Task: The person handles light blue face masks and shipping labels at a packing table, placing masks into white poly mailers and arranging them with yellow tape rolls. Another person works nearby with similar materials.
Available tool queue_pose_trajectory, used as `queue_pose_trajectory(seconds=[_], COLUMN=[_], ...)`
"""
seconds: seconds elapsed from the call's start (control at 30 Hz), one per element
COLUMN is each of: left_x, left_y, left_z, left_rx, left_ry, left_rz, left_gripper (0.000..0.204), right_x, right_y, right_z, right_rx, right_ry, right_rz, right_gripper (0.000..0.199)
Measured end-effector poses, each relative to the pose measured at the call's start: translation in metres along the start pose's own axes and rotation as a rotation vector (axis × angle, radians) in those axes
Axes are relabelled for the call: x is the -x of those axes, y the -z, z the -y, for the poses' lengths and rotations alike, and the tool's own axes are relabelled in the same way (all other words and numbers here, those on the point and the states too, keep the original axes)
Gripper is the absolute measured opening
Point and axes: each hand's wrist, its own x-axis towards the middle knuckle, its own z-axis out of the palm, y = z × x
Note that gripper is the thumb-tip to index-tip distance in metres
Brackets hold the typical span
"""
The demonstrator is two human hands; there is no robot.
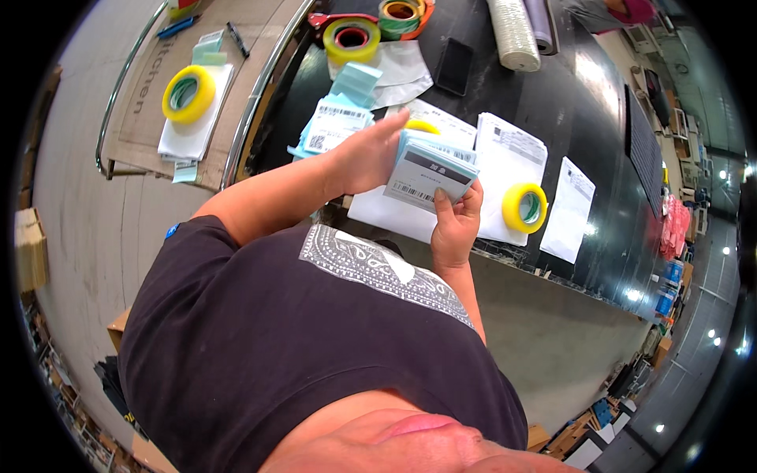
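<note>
In the head view, a stack of pale blue and white labels (430, 175) is held up between the two hands, above the near edge of the bench (564, 110). By the right hand (457, 225) the stack is gripped at its lower right corner, with the thumb pressed on the printed face; the fingers behind are mostly hidden. The left hand (364, 159) is placed just beside the opposite, left edge, its thumb raised; whether the stack is touched or pinched there cannot be told, since the fingertips are covered.

The stack's long axis is laid across the gap from left hand to right, sloped down toward the right, and the printed face is turned up toward the body. The two hands are thus kept apart by the stack's length, the right being the one clearly closed on it.

Just beyond the left hand, a second pile of labels (337, 124) is seen on the bench. To the right of the right hand, a yellow tape roll (524, 208) is rested on white sheets (505, 169).
</note>
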Motion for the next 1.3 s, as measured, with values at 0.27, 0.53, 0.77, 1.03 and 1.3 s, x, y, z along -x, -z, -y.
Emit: queue_pose_trajectory(seconds=[0.27,0.53,0.77,1.03,1.3], left_x=[-0.077,-0.248,-0.355,-0.386,-0.405], left_y=[-0.027,-0.031,0.031,0.032,0.05], left_z=[0.002,0.0,-0.003,-0.009,-0.015], left_rx=[-0.427,-0.485,-0.748,-0.989,-0.991], left_ry=[0.002,-0.177,-0.331,-0.353,-0.35], left_rz=[0.06,-0.444,-0.761,-0.975,-0.953], left_gripper=[0.063,0.039,0.053,0.047,0.041], right_x=[-0.069,-0.207,-0.327,-0.433,-0.533], right_y=[0.075,0.169,0.206,0.127,0.133], right_z=[0.01,-0.014,-0.068,-0.056,-0.075], right_rx=[-0.089,-0.005,0.745,1.354,1.483], right_ry=[-0.167,-0.355,-0.108,0.094,0.236], right_rz=[0.027,0.027,-0.019,0.08,-0.019], right_gripper=[0.029,0.058,0.103,0.104,0.081])
